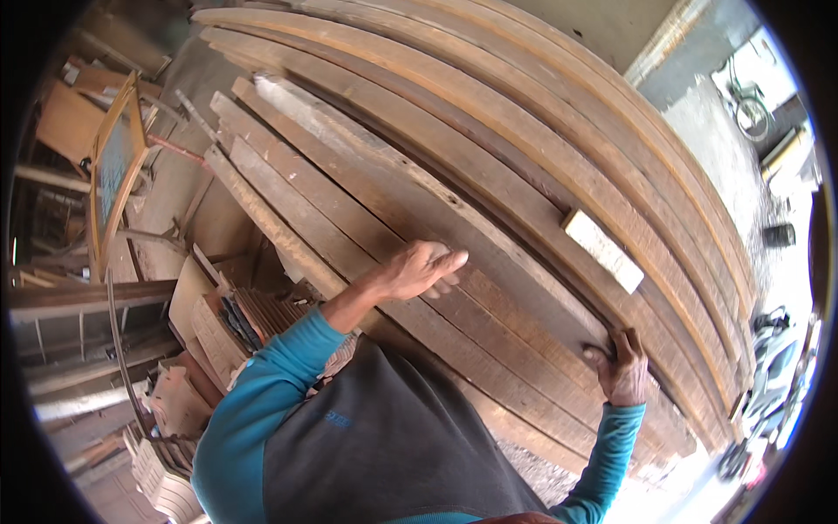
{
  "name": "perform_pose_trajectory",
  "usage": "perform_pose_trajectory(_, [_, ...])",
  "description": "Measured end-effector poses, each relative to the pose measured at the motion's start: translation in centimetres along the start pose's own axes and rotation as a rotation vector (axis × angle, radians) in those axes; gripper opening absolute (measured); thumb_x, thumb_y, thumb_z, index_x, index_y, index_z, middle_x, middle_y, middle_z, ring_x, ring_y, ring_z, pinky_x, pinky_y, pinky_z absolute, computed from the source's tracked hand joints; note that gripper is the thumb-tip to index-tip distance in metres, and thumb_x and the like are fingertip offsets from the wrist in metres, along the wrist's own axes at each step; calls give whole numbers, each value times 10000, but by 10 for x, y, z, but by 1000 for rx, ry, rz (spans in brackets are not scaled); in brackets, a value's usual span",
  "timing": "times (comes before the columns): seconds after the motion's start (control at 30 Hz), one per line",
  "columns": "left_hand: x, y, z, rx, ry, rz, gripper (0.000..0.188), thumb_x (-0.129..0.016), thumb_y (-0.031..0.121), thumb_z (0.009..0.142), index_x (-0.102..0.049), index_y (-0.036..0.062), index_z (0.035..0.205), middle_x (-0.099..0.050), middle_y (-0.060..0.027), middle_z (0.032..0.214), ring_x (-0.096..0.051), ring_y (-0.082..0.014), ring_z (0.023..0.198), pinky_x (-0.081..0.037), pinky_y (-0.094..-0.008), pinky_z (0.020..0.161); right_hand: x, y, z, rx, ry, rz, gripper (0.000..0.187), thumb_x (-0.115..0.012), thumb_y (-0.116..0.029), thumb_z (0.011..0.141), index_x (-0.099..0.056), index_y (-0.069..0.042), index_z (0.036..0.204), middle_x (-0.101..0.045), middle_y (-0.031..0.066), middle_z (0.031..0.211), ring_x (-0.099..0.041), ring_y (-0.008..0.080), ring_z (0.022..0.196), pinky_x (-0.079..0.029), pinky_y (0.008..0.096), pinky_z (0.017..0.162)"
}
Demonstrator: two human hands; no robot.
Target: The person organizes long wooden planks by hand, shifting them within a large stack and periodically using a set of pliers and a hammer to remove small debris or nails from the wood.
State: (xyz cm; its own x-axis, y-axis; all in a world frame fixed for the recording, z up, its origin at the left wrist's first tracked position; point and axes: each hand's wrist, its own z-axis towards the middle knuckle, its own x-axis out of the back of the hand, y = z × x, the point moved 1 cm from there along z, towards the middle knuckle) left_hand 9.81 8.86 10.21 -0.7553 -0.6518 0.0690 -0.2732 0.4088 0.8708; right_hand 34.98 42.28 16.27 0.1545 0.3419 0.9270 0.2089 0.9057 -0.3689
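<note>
Brown and long, the board (532, 293) is lying among the planks (393, 100), the right hand (624, 371) gripping its far edge and the left hand (423, 269) hanging half-open, perhaps touching wood, so spacing both hands along that edge should be steadying it.

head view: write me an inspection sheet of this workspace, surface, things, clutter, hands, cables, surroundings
Surface: long wooden planks laid side by side; their support is hidden.
Things: planks worn and stained; a pale-faced block lies on them.
Clutter: mixed boards at lower left; a framed panel stands tilted at left.
Hands: left hand half-curled over the planks, nothing seen in it, contact unclear; right hand at a plank's edge, grip unclear.
Cables: nothing seen.
Surroundings: a bicycle at upper right, beyond the planks; glare on the right.
</note>
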Motion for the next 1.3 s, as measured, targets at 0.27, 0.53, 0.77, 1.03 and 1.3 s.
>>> perform_pose_trajectory(0.27, [49,19,20,-671,410,1046,818,-884,275,801,-487,80,1489,-497,-161,1503,-471,-363,1384,-396,-521,1152,-53,14,-17,-95,-41,-169,853,-903,-339,722,-522,5,1404,-600,236,1348,-555,407,1274,-428,528,1089])
perform_pose_trajectory(0.53, [95,21,79,-724,192,1206,949,-973,347,597,-561,96,1414,-583,-148,1408,-466,-358,1397,-288,-552,1222,-51,17,-9,-162,-68,-163,818,-926,-337,690,-552,0,1334,-621,208,1305,-588,409,1211,-474,500,1042])
perform_pose_trajectory(0.77, [106,44,99,-723,30,1158,731,-994,367,543,-669,44,1113,-708,-139,1070,-659,-355,1073,-485,-486,1020,-42,25,13,-99,-176,-109,714,-922,-252,694,-549,1,1247,-636,194,1202,-607,401,1136,-490,477,1000])
perform_pose_trajectory(1.03, [122,38,98,-871,1,1239,776,-964,563,539,-632,46,1012,-667,-103,933,-665,-277,931,-524,-414,856,-57,24,12,-59,-116,-95,742,-934,-245,658,-556,8,1243,-647,210,1174,-620,401,1118,-490,498,988])
perform_pose_trajectory(1.3, [92,60,105,-879,-9,1138,691,-990,307,499,-655,43,1044,-690,-143,1017,-655,-370,986,-495,-449,877,-40,18,-1,-84,-61,-135,654,-905,-332,696,-597,-14,1176,-652,181,1124,-621,381,1085,-478,477,974])
